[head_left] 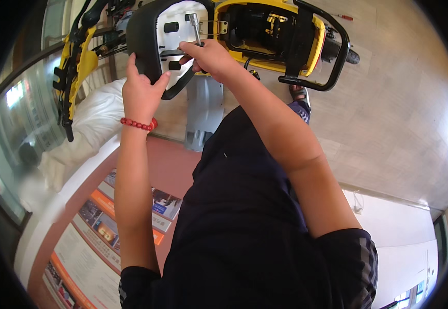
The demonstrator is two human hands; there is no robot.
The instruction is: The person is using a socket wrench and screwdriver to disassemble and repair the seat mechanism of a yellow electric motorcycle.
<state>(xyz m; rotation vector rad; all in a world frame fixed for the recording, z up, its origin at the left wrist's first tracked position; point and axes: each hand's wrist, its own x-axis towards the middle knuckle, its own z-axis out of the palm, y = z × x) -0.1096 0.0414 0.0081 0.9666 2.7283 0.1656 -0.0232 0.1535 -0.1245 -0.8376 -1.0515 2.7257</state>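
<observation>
A scooter seat (pixel 142 36) stands tipped up, its white underside (pixel 170 42) edged in black and carrying black rubber pads. My left hand (pixel 142 92), with a red bead bracelet at the wrist, grips the seat's near edge, index finger along the outer face and thumb toward the underside. In my right hand (pixel 211 61) is a silvery socket wrench (pixel 194 28), its head raised over the underside. A thin dark bar (pixel 170 53) lies across the underside by my right fingertips; whether it belongs to the seat, I cannot tell. My right fingers partly hide the wrench's lower end.
The yellow scooter body (pixel 265 61) with its open black compartment (pixel 250 31) lies right of the seat, with a black rear rail (pixel 345 46). Yellow-black handlebar parts (pixel 77 67) stand left. A grey panel (pixel 203 110) is below the seat. A red-handled tool (pixel 343 17) lies on the floor.
</observation>
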